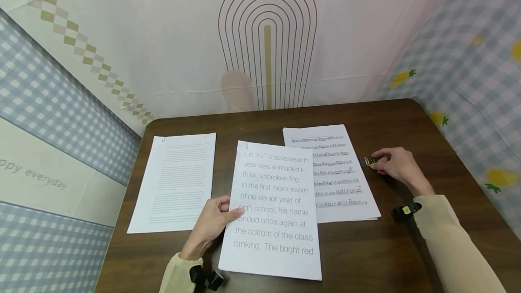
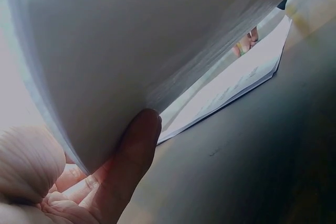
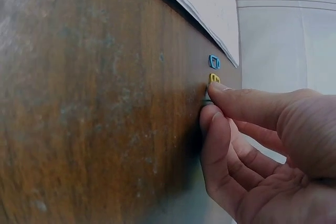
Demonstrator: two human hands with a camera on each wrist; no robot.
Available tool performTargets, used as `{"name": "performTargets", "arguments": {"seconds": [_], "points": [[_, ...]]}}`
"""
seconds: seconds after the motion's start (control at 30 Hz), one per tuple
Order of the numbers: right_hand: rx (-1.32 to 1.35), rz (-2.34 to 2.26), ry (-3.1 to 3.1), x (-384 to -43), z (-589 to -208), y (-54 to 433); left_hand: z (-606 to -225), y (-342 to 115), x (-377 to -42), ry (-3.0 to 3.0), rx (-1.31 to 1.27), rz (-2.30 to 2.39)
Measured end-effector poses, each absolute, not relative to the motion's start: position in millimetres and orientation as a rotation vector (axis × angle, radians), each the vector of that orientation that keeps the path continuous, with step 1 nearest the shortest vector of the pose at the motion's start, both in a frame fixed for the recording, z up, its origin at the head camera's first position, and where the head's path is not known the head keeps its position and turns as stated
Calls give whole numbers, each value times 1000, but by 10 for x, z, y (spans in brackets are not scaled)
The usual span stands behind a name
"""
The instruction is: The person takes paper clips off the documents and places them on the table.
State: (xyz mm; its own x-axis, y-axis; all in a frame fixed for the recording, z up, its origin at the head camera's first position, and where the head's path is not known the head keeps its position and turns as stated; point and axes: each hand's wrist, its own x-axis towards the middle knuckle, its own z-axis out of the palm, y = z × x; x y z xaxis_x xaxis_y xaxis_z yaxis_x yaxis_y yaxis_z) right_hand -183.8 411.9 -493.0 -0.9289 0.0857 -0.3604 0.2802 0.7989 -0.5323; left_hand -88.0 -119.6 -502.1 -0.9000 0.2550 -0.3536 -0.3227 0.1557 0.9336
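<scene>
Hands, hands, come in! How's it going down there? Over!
Left fingers holding big-print pages. Right fingers at a dark clip, pinch unclear. Yellow clip and blue clip close by; nothing seen blocking.

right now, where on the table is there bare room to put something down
One bare patch of table lies between the held stack and right sleeve, nearer than the music sheets; another lies behind the right hand, toward the far right corner. Crowded: beside the paper clips.
</scene>
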Motion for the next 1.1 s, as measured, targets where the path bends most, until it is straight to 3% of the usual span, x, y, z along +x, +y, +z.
{"name": "performTargets", "arguments": {"seconds": [1.1], "points": [[236, -1004, 2783, -1758, -4940, 4131, -4989, -1202, -881, 2005, -59, 1779]]}}
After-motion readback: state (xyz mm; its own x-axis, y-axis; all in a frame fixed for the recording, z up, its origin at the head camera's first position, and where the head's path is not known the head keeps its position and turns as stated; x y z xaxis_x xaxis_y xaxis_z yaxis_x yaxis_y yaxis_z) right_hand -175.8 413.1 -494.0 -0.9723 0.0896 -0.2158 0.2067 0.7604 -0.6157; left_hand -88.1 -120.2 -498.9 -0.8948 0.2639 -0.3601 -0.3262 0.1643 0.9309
